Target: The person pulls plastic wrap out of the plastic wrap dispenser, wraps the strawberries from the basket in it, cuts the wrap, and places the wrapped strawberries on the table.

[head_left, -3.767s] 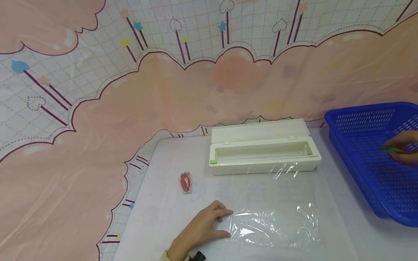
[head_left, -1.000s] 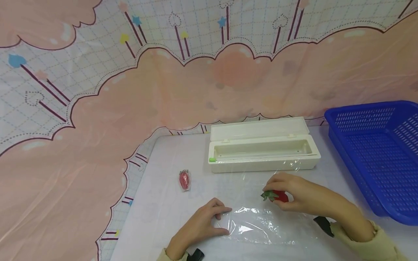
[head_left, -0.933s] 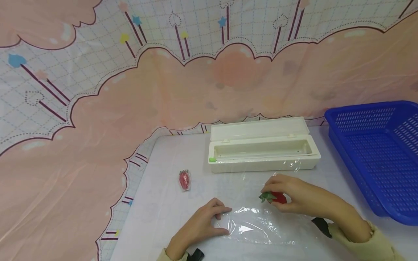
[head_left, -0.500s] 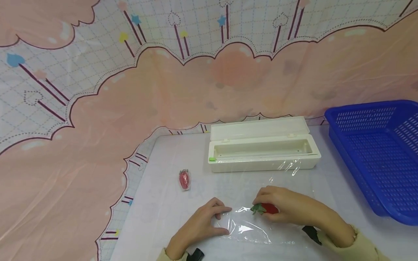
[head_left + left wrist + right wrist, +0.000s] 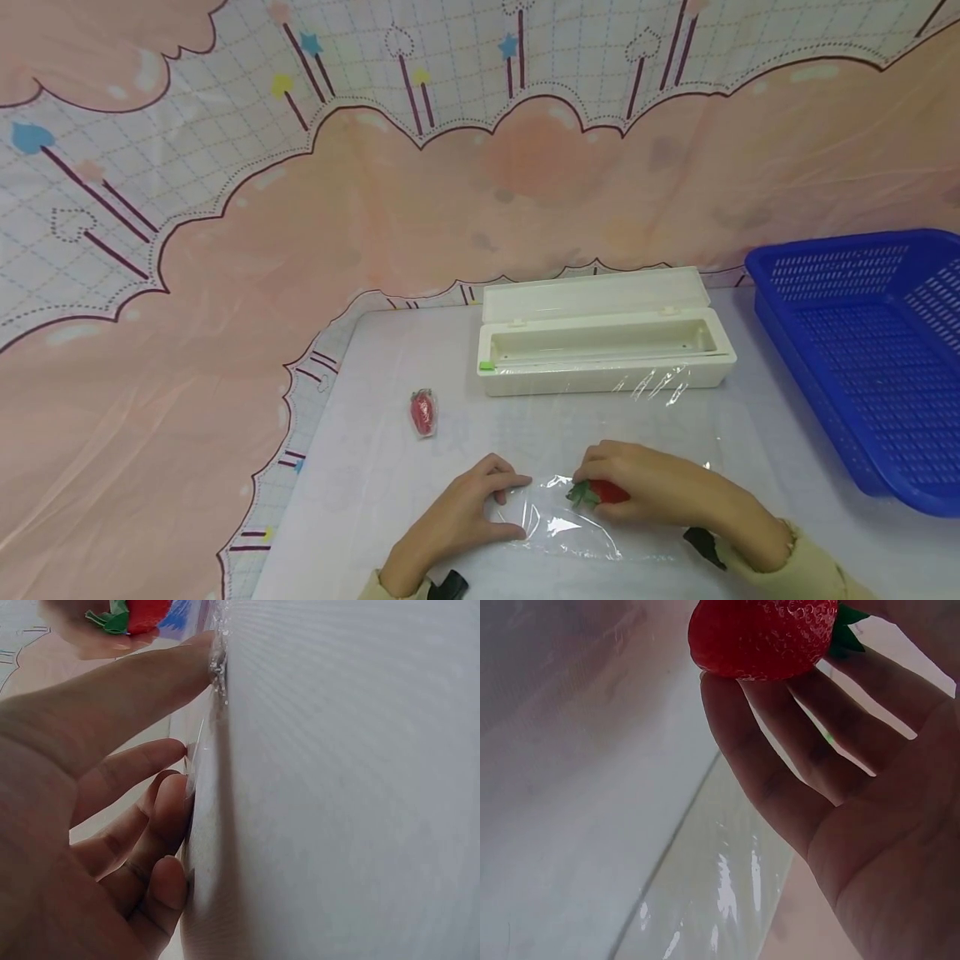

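Observation:
My right hand [image 5: 652, 483] pinches a red strawberry [image 5: 611, 492] with green leaves between thumb and fingers, low over a sheet of clear cling film [image 5: 555, 533]. The leaves point toward my left hand. Seen from the right wrist, the strawberry [image 5: 761, 637] rests against the fingertips. My left hand [image 5: 465, 512] presses the film's left edge onto the table with thumb and fingers spread apart. From the left wrist, the thumb [image 5: 142, 694] lies on the crinkled film edge. The film runs back to a white cling film dispenser [image 5: 600, 383] with its lid raised.
A second strawberry [image 5: 423, 413], wrapped in film, lies on the white table left of the dispenser. At the right stands a blue plastic basket [image 5: 806, 417] with slotted walls. A patterned cloth [image 5: 420, 217] covers the wall behind.
Earlier my right hand was in the blue basket at the strawberry. It has since brought it left over the film and lowered it nearer. My left hand stays at the film edge.

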The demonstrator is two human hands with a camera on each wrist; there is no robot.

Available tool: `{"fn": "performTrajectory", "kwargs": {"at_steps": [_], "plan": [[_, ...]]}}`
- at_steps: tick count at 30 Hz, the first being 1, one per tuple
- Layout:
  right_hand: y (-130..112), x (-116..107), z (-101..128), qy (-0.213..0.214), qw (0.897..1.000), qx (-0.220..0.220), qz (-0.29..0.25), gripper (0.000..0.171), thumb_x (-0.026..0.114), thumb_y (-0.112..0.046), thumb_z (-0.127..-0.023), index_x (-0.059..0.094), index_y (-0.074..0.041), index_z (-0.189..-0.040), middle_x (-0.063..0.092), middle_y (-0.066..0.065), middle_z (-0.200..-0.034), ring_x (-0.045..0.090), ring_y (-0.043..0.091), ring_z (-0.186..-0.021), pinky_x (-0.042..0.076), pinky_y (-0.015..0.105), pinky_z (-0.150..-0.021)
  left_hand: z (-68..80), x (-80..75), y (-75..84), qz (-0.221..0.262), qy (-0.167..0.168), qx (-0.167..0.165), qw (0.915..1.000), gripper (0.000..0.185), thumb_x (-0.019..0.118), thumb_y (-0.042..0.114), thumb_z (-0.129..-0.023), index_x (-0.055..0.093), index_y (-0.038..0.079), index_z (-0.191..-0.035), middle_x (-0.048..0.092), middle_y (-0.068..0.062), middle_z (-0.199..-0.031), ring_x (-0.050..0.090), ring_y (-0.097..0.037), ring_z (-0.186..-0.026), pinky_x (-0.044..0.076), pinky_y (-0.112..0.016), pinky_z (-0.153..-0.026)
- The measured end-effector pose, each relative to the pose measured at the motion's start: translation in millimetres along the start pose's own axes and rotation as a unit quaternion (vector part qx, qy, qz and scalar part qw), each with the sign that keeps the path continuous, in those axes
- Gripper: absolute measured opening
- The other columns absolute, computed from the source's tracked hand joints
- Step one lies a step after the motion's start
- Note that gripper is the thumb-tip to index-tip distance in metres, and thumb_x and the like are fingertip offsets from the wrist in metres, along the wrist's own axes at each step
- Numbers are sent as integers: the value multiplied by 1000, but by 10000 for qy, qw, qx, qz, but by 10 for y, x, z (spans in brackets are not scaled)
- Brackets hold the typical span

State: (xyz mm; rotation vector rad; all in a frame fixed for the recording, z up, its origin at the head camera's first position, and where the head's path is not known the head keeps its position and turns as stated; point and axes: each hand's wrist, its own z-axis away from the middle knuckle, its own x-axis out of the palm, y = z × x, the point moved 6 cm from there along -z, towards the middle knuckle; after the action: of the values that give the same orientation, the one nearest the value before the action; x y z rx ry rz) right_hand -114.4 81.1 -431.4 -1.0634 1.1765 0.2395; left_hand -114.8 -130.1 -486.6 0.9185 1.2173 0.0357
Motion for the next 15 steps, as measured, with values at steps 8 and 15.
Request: {"fn": "performTrajectory", "kwargs": {"at_steps": [8,15], "plan": [[-8,104,-35,-140,9999,-42,23,24,76,-20,-85,71,-16,-109,62,-13,-97,52,-1,-88,53,23,-79,-5,-2,14,25,-12,25,10000,54,88,30,-75,69,19,-125,52,11,-102,49,2,-84,43,-15,-79],[11,151,-34,-117,9997,-136,138,22,78,-20,-83,71,-17,-104,62,-14,-95,51,-1,-86,51,21,-75,0,-5,17,28,12,33,10000,54,88,29,-75,69,20,-125,52,12,-101,49,2,-85,43,-15,-79]]}}
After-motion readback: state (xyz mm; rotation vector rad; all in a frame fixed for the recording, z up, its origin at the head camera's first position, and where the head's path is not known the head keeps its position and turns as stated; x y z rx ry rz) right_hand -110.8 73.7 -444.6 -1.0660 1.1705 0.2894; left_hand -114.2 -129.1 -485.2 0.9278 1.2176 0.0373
